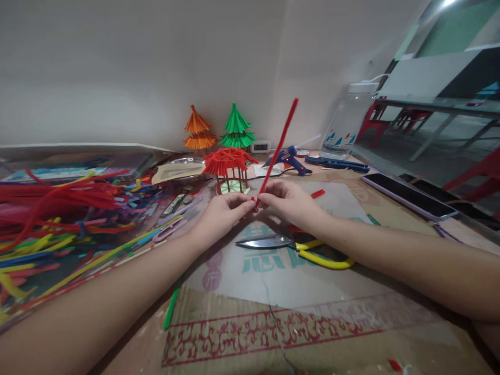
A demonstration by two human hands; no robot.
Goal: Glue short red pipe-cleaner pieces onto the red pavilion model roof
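A red pipe cleaner (282, 140) slants up and to the right from between my hands. My right hand (287, 200) pinches it near its lower end. My left hand (230, 209) is closed, thumb and finger pressed together at the small bent red end. Just behind my hands stands a small pavilion model (230, 162) with a red roof, thin brown posts and a pale green base. Below my hands, scissors (269, 241) with yellow handles lie on a whitish printed sheet (250, 281), their grips partly hidden by my right forearm.
Pipe cleaners of several colours (58, 208) heap up at the left. Orange (198, 130) and green (236, 127) tiered roof models stand by the wall. Behind my right hand are a blue glue gun (289, 160), a water bottle (344, 125) and a phone (408, 195).
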